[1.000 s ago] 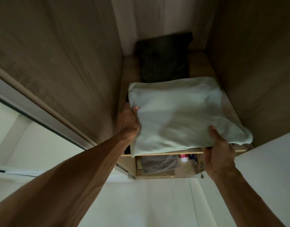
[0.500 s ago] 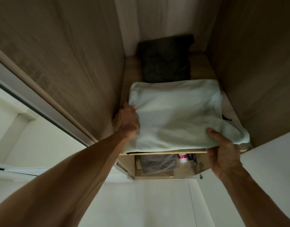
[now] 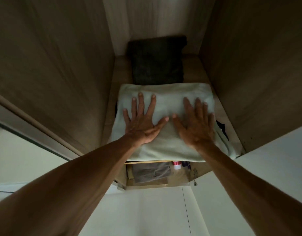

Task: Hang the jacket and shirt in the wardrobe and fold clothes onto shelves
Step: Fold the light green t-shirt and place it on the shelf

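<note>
Splayed fingers (image 3: 141, 106) flat on pale garment (image 3: 165, 97)

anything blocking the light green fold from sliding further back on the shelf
Yes: a dark folded cloth lies on the shelf directly behind the light green fold, filling the back.

Only one wide-angle head cam, aimed forward and down from behind the left hand (image 3: 141, 124) and right hand (image 3: 196, 126), close.

I am counting one pale green cloth (image 3: 167, 92), one dark cloth (image 3: 157, 62), one grey cloth (image 3: 150, 172) and one red-capped bottle (image 3: 176, 165).
</note>
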